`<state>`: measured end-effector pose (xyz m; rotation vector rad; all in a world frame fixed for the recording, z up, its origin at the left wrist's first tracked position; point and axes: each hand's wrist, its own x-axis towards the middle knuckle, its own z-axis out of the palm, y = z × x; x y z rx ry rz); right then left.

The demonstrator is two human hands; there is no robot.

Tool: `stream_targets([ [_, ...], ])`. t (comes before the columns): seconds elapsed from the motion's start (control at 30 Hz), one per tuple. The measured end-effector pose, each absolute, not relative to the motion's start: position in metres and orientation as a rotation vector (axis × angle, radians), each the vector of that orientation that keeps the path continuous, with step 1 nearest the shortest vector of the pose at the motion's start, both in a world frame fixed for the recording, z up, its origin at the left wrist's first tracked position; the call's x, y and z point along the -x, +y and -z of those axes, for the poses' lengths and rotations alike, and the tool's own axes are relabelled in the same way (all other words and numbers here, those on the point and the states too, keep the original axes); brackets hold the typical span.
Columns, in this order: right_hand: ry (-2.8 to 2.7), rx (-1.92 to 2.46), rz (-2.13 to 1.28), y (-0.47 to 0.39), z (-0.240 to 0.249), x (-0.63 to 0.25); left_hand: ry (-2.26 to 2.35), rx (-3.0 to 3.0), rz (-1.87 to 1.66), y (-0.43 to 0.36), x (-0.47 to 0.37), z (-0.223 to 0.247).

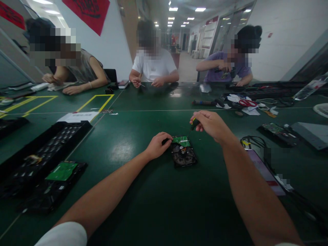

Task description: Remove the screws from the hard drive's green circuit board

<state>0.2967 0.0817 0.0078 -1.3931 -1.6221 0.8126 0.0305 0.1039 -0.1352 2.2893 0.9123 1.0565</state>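
Note:
A hard drive (183,155) lies on the green table with its green circuit board (180,140) facing up at the far end. My left hand (159,145) grips the drive's far left edge with curled fingers; a dark patch between thumb and fingers cannot be made out. In my right hand (211,124) is a screwdriver (195,123) with a black and yellow handle, held tilted. Its thin shaft points down to the board's far right corner, and whether the tip touches a screw is too small to tell.
To the left are a long black tray (51,143) and another drive-like unit with a green board (61,171). On the right lie a phone (265,172), cables, another drive (278,133) and a grey box (311,135). Several people sit across the table (123,184).

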Motion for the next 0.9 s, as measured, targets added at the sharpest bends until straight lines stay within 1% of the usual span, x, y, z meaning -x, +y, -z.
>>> stream_targets([
  [0.67, -1.664, 1.406, -0.824, 0.0869, 0.0019, -0.2981, 0.915, -2.305, -1.057, 0.1061, -0.0296, 0.1394],
  [0.9, -1.628, 1.361, -0.883, 0.0834, -0.0047, -0.2957, 0.895, -2.285, -1.064, 0.1049, -0.0304, 0.1368],
])
